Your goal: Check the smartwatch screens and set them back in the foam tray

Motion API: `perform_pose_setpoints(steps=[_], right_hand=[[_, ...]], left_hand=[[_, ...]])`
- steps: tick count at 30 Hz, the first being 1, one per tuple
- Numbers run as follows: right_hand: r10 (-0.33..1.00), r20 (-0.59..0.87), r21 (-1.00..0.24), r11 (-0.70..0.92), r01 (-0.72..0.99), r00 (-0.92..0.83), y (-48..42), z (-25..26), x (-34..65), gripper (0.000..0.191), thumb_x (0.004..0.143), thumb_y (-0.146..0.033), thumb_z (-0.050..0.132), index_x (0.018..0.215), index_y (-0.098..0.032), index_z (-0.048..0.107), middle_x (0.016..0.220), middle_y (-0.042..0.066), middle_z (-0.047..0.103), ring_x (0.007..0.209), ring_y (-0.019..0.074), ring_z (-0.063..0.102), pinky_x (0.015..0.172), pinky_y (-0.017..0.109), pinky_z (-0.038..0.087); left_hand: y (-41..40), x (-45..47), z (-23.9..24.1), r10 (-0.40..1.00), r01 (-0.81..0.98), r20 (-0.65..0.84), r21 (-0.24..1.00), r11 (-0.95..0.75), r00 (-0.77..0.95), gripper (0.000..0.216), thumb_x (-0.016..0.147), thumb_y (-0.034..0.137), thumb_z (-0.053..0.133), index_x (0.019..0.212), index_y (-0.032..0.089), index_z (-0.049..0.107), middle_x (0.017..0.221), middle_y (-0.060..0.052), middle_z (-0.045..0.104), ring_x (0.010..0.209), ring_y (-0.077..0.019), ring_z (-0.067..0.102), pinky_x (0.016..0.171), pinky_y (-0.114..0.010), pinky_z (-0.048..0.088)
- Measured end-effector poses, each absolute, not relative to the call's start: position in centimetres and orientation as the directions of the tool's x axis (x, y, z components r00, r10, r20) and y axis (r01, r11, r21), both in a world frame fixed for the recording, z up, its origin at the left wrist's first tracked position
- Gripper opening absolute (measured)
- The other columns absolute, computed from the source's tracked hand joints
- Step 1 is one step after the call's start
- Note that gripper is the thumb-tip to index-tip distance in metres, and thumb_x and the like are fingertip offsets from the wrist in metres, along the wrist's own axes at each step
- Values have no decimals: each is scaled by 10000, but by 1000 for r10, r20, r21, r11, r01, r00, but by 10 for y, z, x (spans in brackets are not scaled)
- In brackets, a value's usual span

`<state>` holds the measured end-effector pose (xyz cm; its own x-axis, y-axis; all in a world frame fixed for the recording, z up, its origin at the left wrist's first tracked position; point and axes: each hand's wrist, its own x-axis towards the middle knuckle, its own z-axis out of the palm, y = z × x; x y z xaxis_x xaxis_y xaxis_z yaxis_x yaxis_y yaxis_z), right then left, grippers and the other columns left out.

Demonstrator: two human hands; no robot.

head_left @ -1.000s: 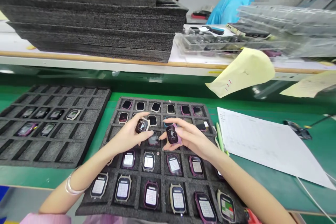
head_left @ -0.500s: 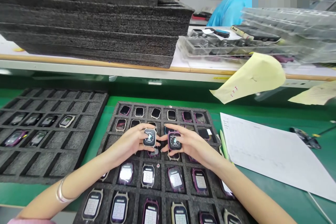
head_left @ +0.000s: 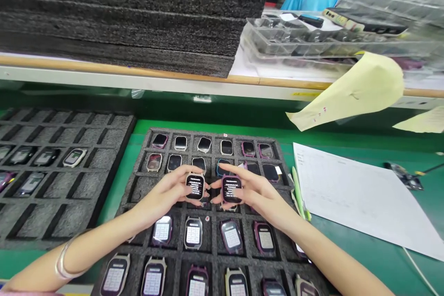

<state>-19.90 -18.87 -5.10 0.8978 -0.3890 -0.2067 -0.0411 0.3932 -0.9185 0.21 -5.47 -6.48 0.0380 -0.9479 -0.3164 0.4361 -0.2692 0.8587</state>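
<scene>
My left hand [head_left: 176, 188] is closed around a silver-rimmed smartwatch [head_left: 195, 186], its thumb over the lower part of the screen. A purple-rimmed smartwatch [head_left: 231, 188] is gripped in my right hand [head_left: 255, 192], the thumb likewise on its screen. Both screens face me and show white text lists on black. The two watches are side by side, a small gap apart, above a black foam tray [head_left: 215, 254]. Strapless watches fill many of its compartments. Nearer ones, like a silver watch [head_left: 193, 232], have lit screens; those in the far rows are dark.
Another foam tray [head_left: 79, 194] with several watches lies at left. A white paper sheet [head_left: 360, 199] and a green pen [head_left: 297, 189] lie at right. Behind, a shelf holds stacked black foam [head_left: 138, 23] and clear plastic trays [head_left: 277, 39]. A yellow paper [head_left: 360, 88] hangs over its edge.
Both watch screens have switched from a clock face to a text list. My hands still hold the watches in nearly the same place. The camera view has tilted down slightly.
</scene>
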Motion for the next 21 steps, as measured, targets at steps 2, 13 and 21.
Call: perform_pose_setpoints(steps=[2,13,21], right_hand=[[-404,-213,-922,385,-45,890,-188,-50,-198,457,916,-215,642,1360,-233,536,1167,86,694,943,243,730,813,393,625],[-382,-155,-938,348,-13,911,-187,-50,-202,429,976,-428,571,1348,-219,537,1166,122,685,887,251,737,707,346,618],[-291,-174,-980,143,-137,941,-186,-39,-224,661,904,-166,682,1473,-280,365,1279,125,570,1031,239,681,948,430,545]], left_hand=[[-55,2,-66,-950,420,-309,869,-263,42,328,845,174,567,1169,211,590,1051,-79,674,1025,-249,646,883,-428,560],[-53,2,-63,-960,399,-276,886,-236,46,346,836,160,579,1177,212,596,1069,-74,681,1035,-253,654,880,-437,577],[-52,0,-54,-968,413,-253,881,-231,-2,296,840,239,681,1124,188,612,1023,-82,704,927,-228,696,779,-385,612]])
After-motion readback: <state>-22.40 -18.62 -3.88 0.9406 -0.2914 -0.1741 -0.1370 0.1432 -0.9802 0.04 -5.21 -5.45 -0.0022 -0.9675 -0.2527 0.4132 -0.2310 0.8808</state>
